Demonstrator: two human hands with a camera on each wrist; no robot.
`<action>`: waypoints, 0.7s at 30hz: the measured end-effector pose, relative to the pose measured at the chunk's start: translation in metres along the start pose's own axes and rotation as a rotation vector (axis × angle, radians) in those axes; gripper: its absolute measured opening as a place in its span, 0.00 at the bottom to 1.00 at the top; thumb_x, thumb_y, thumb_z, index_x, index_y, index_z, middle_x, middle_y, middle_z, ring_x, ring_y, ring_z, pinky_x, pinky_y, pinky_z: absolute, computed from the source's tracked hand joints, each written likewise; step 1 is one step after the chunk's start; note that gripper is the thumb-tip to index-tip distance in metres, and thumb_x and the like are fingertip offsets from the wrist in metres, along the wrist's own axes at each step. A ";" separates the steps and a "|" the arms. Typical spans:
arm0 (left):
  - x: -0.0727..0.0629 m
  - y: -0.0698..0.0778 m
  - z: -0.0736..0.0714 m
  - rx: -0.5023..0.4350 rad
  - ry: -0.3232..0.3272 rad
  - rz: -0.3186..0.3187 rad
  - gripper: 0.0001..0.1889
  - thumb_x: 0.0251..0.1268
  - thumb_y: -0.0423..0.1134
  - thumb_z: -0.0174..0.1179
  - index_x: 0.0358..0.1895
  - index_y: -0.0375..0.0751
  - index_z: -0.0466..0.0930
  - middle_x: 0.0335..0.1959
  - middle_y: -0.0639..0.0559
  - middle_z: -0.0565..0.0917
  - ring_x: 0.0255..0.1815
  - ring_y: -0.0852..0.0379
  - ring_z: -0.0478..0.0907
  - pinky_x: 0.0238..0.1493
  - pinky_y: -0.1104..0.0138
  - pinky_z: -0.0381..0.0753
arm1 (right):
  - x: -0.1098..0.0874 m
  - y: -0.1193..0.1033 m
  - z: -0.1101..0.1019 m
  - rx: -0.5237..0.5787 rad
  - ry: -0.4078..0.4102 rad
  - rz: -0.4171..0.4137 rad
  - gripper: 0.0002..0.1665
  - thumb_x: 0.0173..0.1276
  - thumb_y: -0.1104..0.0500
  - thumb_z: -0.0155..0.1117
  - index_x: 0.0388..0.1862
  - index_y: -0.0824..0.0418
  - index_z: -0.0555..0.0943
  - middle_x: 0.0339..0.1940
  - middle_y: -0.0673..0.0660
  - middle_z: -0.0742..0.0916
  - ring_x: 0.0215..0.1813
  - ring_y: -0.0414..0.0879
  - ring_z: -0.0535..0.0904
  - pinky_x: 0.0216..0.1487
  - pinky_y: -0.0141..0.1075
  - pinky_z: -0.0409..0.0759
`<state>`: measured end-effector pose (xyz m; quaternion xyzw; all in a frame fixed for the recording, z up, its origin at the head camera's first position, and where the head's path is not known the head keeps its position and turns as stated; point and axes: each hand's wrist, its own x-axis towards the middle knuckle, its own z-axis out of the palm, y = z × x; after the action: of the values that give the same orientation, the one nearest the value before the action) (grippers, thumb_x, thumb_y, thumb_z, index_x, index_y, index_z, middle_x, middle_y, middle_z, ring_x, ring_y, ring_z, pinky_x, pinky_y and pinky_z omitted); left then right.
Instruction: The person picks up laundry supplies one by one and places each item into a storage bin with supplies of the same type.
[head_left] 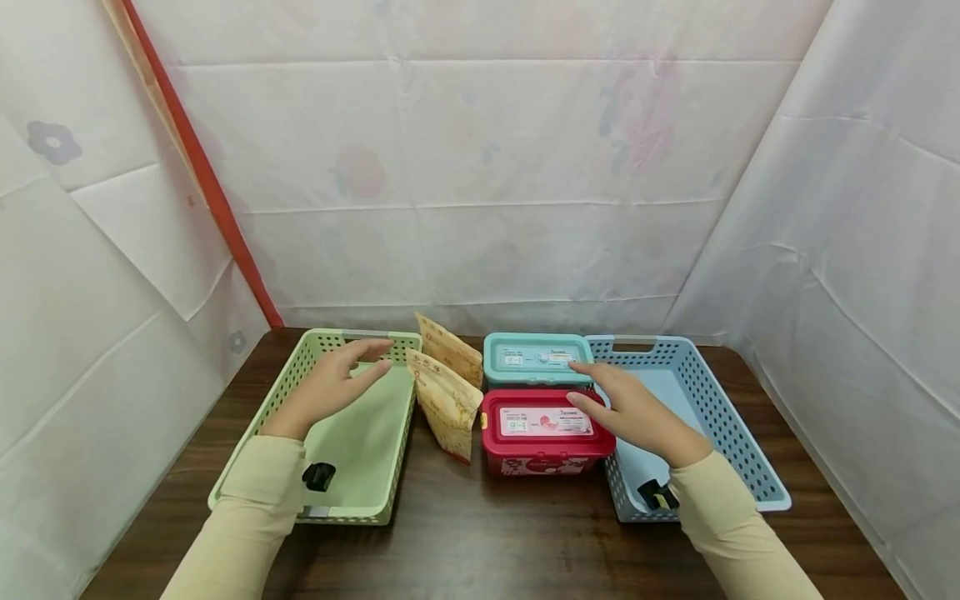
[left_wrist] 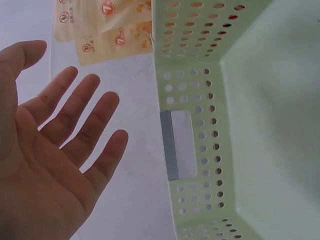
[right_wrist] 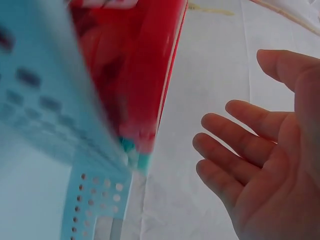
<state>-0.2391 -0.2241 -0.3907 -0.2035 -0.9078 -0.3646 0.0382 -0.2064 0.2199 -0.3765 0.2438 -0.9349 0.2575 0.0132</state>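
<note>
My left hand point(head_left: 333, 383) hovers over the green basket point(head_left: 352, 517), fingers spread and relaxed, holding nothing; its palm shows in the left wrist view. Right of that basket stand two yellow printed pouches, the nearer pouch point(head_left: 446, 404) in front of the farther pouch point(head_left: 450, 346). Above the lidded boxes is my right hand point(head_left: 630, 408), its fingers loosely extended with nothing in them. The red box point(head_left: 543, 446) sits in front of the teal box point(head_left: 536, 340). In the right wrist view the red box point(right_wrist: 145, 75) stands beside the blue basket's wall point(right_wrist: 50, 90).
The blue basket point(head_left: 742, 425) lies at the right, close against the boxes. Both wrists carry a black strap piece, such as the left one point(head_left: 318, 477). White cloth point(head_left: 487, 167) encloses the dark wooden table point(head_left: 510, 542) at the back and sides.
</note>
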 end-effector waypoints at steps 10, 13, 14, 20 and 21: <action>0.003 0.002 0.003 -0.053 -0.020 -0.042 0.23 0.78 0.52 0.53 0.69 0.46 0.74 0.60 0.45 0.81 0.55 0.44 0.80 0.53 0.47 0.80 | 0.008 -0.020 0.016 0.044 0.007 -0.068 0.32 0.73 0.49 0.65 0.71 0.62 0.73 0.68 0.58 0.78 0.70 0.57 0.70 0.65 0.57 0.72; 0.003 0.001 0.003 -0.055 -0.020 -0.035 0.23 0.78 0.52 0.53 0.69 0.46 0.75 0.60 0.45 0.81 0.54 0.44 0.81 0.52 0.47 0.80 | 0.009 -0.024 0.020 0.039 0.005 -0.099 0.31 0.73 0.50 0.65 0.70 0.62 0.74 0.66 0.58 0.79 0.69 0.55 0.72 0.65 0.56 0.73; 0.003 0.001 0.004 -0.057 -0.021 -0.035 0.23 0.78 0.52 0.53 0.68 0.46 0.75 0.60 0.45 0.81 0.54 0.44 0.81 0.51 0.47 0.81 | 0.010 -0.025 0.021 0.041 0.004 -0.110 0.31 0.73 0.50 0.65 0.70 0.62 0.75 0.66 0.58 0.79 0.68 0.55 0.73 0.65 0.55 0.73; 0.004 0.000 0.005 -0.055 -0.031 -0.035 0.21 0.78 0.53 0.54 0.66 0.49 0.78 0.58 0.48 0.82 0.52 0.47 0.81 0.49 0.49 0.81 | 0.015 -0.032 0.030 0.066 -0.001 -0.150 0.29 0.73 0.51 0.65 0.69 0.61 0.76 0.65 0.55 0.81 0.67 0.52 0.74 0.65 0.53 0.73; 0.005 0.000 0.005 -0.052 -0.034 -0.034 0.21 0.78 0.53 0.54 0.65 0.50 0.78 0.58 0.49 0.82 0.51 0.47 0.81 0.49 0.49 0.82 | 0.016 -0.034 0.032 0.073 -0.005 -0.156 0.29 0.73 0.50 0.65 0.69 0.61 0.76 0.64 0.55 0.81 0.67 0.52 0.74 0.65 0.52 0.74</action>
<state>-0.2434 -0.2191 -0.3937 -0.1951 -0.9020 -0.3850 0.0115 -0.2019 0.1716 -0.3855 0.3168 -0.9031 0.2890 0.0218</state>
